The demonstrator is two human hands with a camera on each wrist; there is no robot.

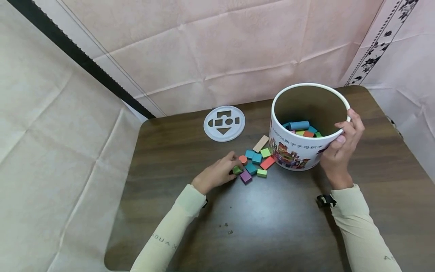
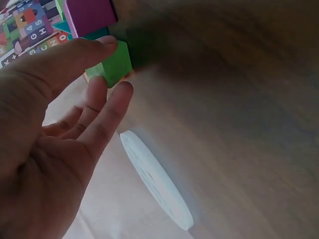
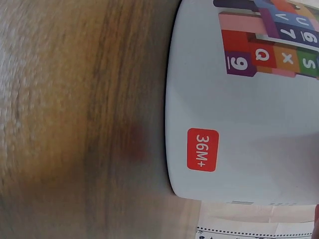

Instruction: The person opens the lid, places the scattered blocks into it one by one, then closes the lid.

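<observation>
My left hand (image 1: pixel 219 170) reaches into a small pile of blocks and pinches a green block (image 2: pixel 115 64) between thumb and fingers. Beside that block lie a purple block (image 1: pixel 246 177), an orange-red round block (image 1: pixel 242 159) and several teal blocks (image 1: pixel 251 168). With my right hand (image 1: pixel 341 156) I grip the rim of a white printed bucket (image 1: pixel 299 153), thumb outside and fingers over the edge. The bucket stands upright on the table and holds colored blocks, among them a blue cylinder (image 1: pixel 299 125). The right wrist view shows mostly the bucket's wall (image 3: pixel 239 109).
A white round lid (image 1: pixel 215 133) with shaped cutouts lies left of the bucket near the table's back edge. A plain wooden block (image 1: pixel 260 143) and a red block (image 1: pixel 267 163) lie close to the bucket. Small specks (image 1: pixel 226 224) dot the front of the table (image 1: pixel 272 226).
</observation>
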